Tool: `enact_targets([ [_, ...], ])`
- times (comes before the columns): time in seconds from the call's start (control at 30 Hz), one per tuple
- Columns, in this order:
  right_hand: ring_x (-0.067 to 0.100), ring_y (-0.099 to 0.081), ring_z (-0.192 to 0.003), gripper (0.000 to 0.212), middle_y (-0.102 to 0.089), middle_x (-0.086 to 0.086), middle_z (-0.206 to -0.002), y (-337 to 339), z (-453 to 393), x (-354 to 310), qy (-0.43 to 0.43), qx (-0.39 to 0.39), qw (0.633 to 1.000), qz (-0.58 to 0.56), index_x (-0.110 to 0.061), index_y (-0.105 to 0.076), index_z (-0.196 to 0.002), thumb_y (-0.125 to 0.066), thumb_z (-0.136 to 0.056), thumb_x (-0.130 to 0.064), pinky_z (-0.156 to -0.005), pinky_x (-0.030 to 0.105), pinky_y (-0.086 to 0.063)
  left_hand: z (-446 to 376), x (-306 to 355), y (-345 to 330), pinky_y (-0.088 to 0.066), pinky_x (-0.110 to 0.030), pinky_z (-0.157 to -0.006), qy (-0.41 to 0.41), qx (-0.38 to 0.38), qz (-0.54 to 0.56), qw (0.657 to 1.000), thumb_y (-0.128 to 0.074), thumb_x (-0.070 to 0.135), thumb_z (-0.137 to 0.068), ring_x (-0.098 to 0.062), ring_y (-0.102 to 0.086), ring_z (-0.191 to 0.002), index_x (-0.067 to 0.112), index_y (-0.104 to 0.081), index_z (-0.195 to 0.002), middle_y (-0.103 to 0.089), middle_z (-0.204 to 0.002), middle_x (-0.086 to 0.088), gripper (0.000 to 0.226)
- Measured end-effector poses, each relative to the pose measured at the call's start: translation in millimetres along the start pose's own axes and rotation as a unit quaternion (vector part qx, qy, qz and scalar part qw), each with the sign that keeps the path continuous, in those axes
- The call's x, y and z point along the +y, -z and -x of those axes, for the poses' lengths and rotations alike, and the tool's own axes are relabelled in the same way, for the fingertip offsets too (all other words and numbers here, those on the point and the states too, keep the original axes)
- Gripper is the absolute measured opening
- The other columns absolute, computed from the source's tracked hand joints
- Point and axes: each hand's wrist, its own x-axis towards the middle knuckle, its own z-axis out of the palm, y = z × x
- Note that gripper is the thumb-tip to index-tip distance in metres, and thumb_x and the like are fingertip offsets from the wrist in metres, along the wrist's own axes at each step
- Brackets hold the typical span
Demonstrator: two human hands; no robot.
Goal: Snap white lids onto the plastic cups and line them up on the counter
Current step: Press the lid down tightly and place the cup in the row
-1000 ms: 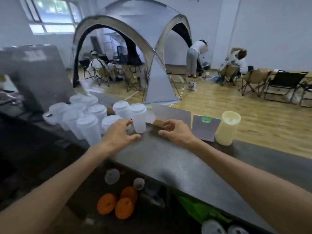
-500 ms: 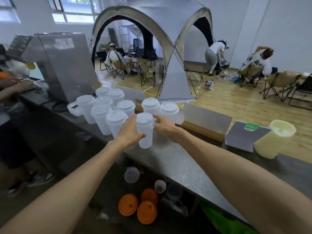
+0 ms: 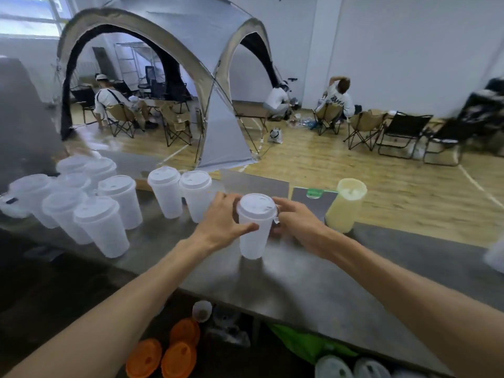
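The lidded cup (image 3: 253, 227) stands on the counter (image 3: 313, 282). The left hand (image 3: 221, 222) and right hand (image 3: 297, 222) both grasp it, right of two more lidded cups (image 3: 180, 195).

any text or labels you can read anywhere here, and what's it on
No text can be read for certain.
Dark lettering on the back of a seated person's white shirt: too blurred to read.
Green tag on the grey board behind the counter: no readable words.
Small dark label on a cup at far left: too small to read.
The lidded cup held by the left hand and right hand: no print visible.
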Motion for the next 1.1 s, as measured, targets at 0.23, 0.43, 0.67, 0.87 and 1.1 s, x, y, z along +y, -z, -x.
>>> enact_targets([
  [0.23, 0.006, -0.069, -0.099, 0.054, -0.077, -0.014, -0.107, 135.2, 99.0, 25.5, -0.055, 0.105, 0.992, -0.033, -0.048, -0.079, -0.096, -0.048, -0.065, -0.015, -0.085, 0.027, -0.059, -10.0, 129.3, -123.3, -0.044, -0.016, -0.091, -0.119, -0.095, 0.144, 0.978, -0.091, 0.038, -0.066, -0.008, -0.053, -0.109, 0.028, -0.043, -0.125, -0.056, -0.121, 0.009, 0.077],
  [0.43, 0.005, -0.068, -0.098, 0.041, -0.074, -0.007, -0.114, 193.9, 141.3, 45.4, -0.062, 0.195, 0.978, -0.030, -0.031, -0.075, -0.114, -0.055, -0.081, -0.018, -0.082, 0.031, -0.060, -8.0, 199.7, -185.6, -0.051, -0.036, -0.092, -0.130, -0.094, 0.185, 0.970, -0.089, 0.040, -0.068, -0.016, -0.058, -0.108, 0.024, -0.048, -0.129, -0.057, -0.124, 0.003, 0.075],
  [0.67, 0.017, -0.060, -0.123, 0.069, -0.062, 0.005, -0.135, 211.6, 150.5, 62.4, -0.059, 0.226, 0.972, -0.014, -0.021, -0.042, -0.151, -0.071, -0.089, -0.016, -0.106, 0.036, -0.050, -2.7, 228.1, -213.2, -0.054, -0.037, -0.082, -0.059, -0.069, 0.194, 0.977, -0.087, 0.049, -0.065, -0.020, -0.059, -0.105, 0.021, -0.043, -0.133, -0.054, -0.122, 0.000, 0.086],
  [0.87, 0.023, -0.056, -0.128, 0.066, -0.056, 0.010, -0.140, 219.1, 144.1, 74.2, -0.064, 0.256, 0.963, -0.048, -0.018, -0.042, -0.151, -0.072, -0.093, -0.022, -0.113, 0.042, -0.043, 15.1, 204.5, -208.3, -0.042, -0.013, -0.082, -0.105, -0.049, 0.224, 0.968, -0.083, 0.056, -0.070, -0.004, -0.057, -0.106, 0.029, -0.047, -0.129, -0.059, -0.120, 0.014, 0.074],
  [1.1, 0.025, -0.063, -0.117, 0.054, -0.060, 0.014, -0.134, 214.5, 131.3, 77.8, -0.065, 0.254, 0.956, -0.130, -0.008, -0.053, -0.138, -0.073, -0.092, -0.029, -0.108, 0.044, -0.048, 4.2, 195.6, -199.4, -0.046, -0.021, -0.081, -0.103, -0.065, 0.217, 0.969, -0.067, 0.047, -0.090, -0.007, -0.060, -0.097, 0.032, -0.049, -0.137, -0.061, -0.112, 0.007, 0.052],
])
